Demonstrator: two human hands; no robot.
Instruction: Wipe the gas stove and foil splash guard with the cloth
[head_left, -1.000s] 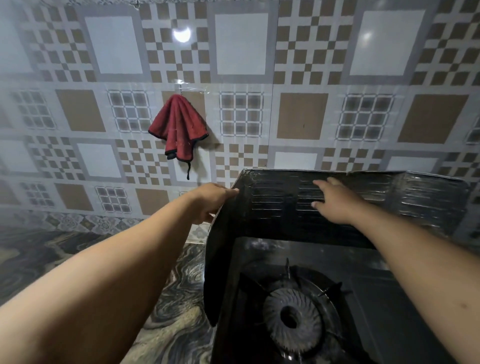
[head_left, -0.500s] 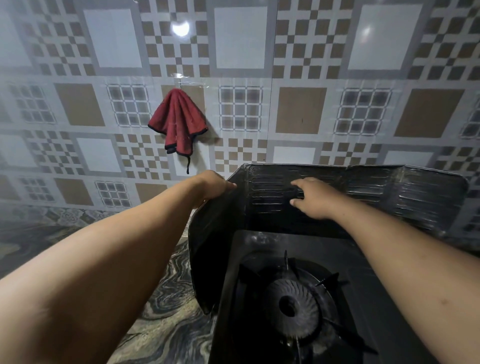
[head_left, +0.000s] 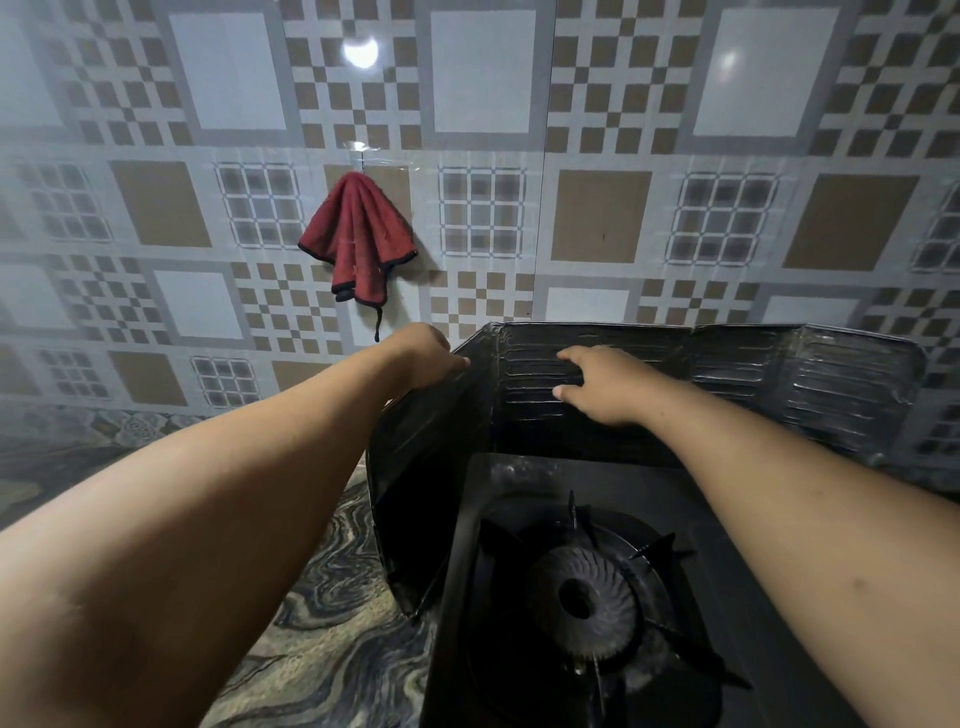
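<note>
Head view of a kitchen counter against a tiled wall. The left hand is gripping the top edge of the splash guard at the fold where its left panel is meeting its back panel; the thumb is lying along the edge, and the other fingers are curling behind the foil, out of sight. The right hand is resting palm-down on the inner face of the back panel, its fingers straight, slightly spread and grasping nothing. Both forearms are reaching forward from the lower corners of the view.

The guard is standing upright in three folded panels, wrapping round the left and rear sides of the stove, and its ribbed foil is looking dark and dull. The left panel is leaning slightly outward over the counter, which is showing a swirling marble pattern. The stove is sitting just inside the guard. Its burner, a round ribbed cap with a central hole, is lying near the bottom of the view, ringed by the prongs of the pan support.

The cloth, red with dark edging, is hanging bunched from a hook on the wall, above and to the left of the guard, well apart from both hands. A thin cord is dangling from its lower end.
</note>
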